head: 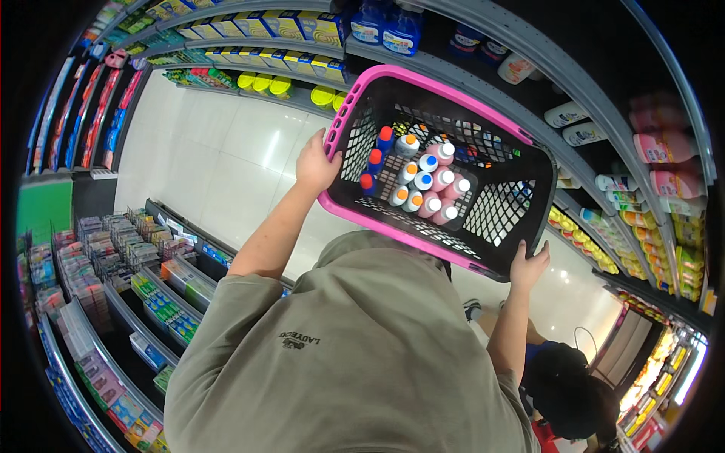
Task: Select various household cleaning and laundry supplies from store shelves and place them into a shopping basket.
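A black plastic shopping basket with a pink rim is held level in front of my body. My left hand grips its pink, slotted left end. At the black right end, my right hand holds the near corner, its fingers partly hidden. Several bottles stand upright on the mesh floor. Blue bottles with red caps line the left side. White bottles with orange caps and blue-capped bottles are in the middle. Pink bottles with white caps are grouped right of them.
Shelving with blue spray bottles, yellow boxes and pink bottles runs just beyond the basket. A shelf rack of small packaged goods stands at left. Another person is close by at lower right. Pale floor tiles lie between.
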Demonstrator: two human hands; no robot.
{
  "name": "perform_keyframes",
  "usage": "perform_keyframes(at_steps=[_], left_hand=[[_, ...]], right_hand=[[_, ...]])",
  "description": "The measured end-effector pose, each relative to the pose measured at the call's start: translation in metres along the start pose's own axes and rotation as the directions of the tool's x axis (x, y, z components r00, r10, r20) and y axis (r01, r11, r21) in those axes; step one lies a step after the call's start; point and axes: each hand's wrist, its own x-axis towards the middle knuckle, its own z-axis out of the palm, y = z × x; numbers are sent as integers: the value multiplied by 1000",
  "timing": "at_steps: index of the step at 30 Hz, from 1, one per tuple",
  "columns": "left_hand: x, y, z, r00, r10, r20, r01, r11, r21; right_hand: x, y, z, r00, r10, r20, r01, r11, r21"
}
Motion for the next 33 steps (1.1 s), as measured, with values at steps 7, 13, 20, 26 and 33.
perform_keyframes(at_steps=[7,13,20,26,33], left_hand=[[-1,4,-1,1000,-22,7,21,989,144],[-2,3,1,998,13,-53,1,971,241],[-7,8,1,997,1,-76,18,969,247],[-6,23,1,915,343,-213,-229,875,426],[-1,49,46,796,379,472,-492,860,139]], right_hand=[[43,3,13,991,-33,130,7,980,200],[46,3,13,954,17,299,-126,928,350],[46,15,23,972,-60,227,-18,946,325],[43,12,19,967,-6,256,-86,935,344],[43,13,19,967,-1,255,-89,935,344]])
